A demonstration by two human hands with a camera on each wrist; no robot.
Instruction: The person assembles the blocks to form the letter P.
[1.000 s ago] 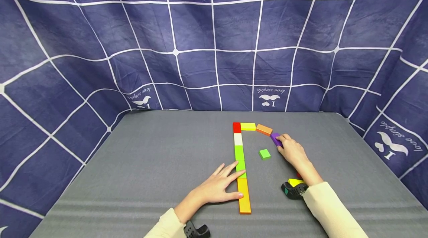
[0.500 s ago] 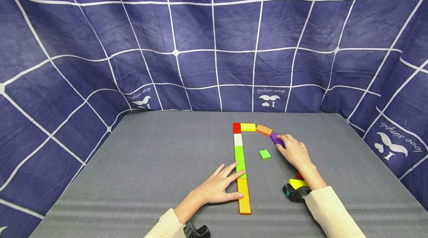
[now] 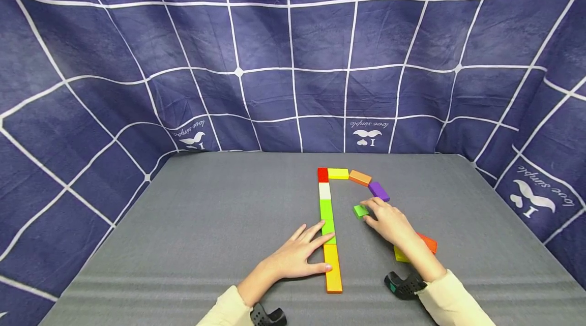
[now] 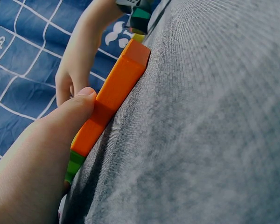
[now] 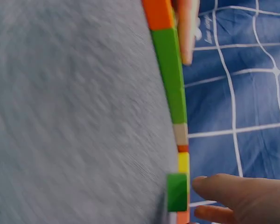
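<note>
My left hand (image 3: 297,257) lies with spread, straight fingers on the column of blocks, touching a green block (image 3: 328,237) and the long orange block (image 3: 333,275). In the left wrist view its thumb (image 4: 86,93) rests against that orange block. My right hand (image 3: 389,221) is at a loose small green block (image 3: 360,211), thumb and fingers apart around its right side. The right wrist view shows a fingertip (image 5: 199,183) beside this block, with no grip visible. Just beyond the hand, a purple block (image 3: 379,191) lies slanted.
Above the left hand the column continues with another green block (image 3: 326,209), a white block (image 3: 324,191) and a red block (image 3: 323,175). A yellow block (image 3: 338,174) and an orange-brown block (image 3: 360,178) curve rightward. Yellow (image 3: 401,255) and red-orange (image 3: 428,242) blocks lie partly behind the right forearm.
My right hand has left the purple block and moved left and nearer, to the small green block. The red-orange block shows more now. My left hand stays put.
</note>
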